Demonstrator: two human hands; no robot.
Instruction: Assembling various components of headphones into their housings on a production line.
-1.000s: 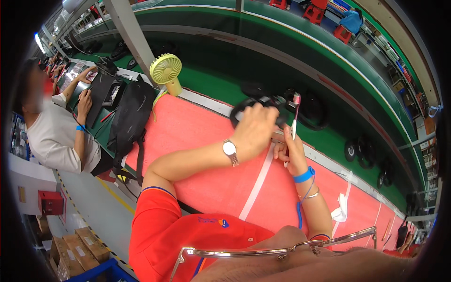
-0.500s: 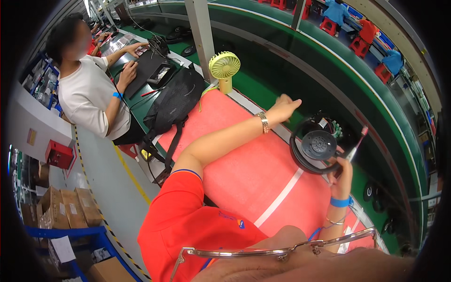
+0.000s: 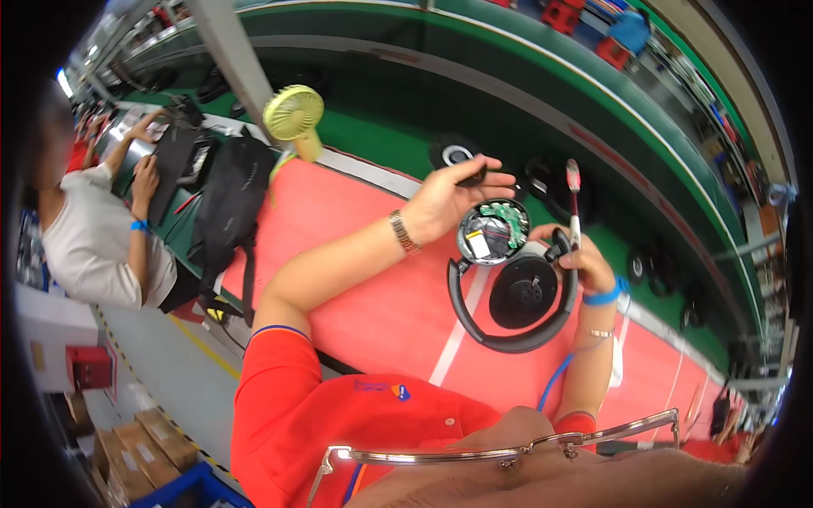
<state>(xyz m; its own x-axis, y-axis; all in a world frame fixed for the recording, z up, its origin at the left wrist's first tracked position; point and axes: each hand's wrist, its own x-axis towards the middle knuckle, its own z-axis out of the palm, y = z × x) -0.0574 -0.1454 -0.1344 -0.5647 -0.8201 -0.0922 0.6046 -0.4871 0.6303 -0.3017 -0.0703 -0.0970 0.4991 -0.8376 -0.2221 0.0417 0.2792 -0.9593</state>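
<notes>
My right hand [image 3: 591, 264] is closed on black over-ear headphones [image 3: 511, 343], held over the red mat. A slim tool with a white shaft and a red end [image 3: 573, 190] sticks up from the same hand; its kind is unclear. One earcup [image 3: 493, 232] is uncovered, showing a green circuit board, wires and a white-labelled part. The other earcup [image 3: 523, 292] shows a dark round face with small holes. My left hand [image 3: 436, 206] is beside the uncovered earcup, fingers stretched out and thumb apart. Something dark shows between thumb and fingers; whether it touches them I cannot tell.
Across the green conveyor belt lie several black headphones [image 3: 648, 264]. A yellow-green fan [image 3: 295, 114] stands at the mat's far left corner, near a metal post [image 3: 233, 63]. A black backpack [image 3: 233, 199] lies left of the red mat [image 3: 356, 254]. A person [image 3: 102, 229] works beyond it.
My left hand has come back from over the belt to beside the uncovered earcup. The headphones have been turned and brought over the mat, so the circuit board now shows. The view has swung right.
</notes>
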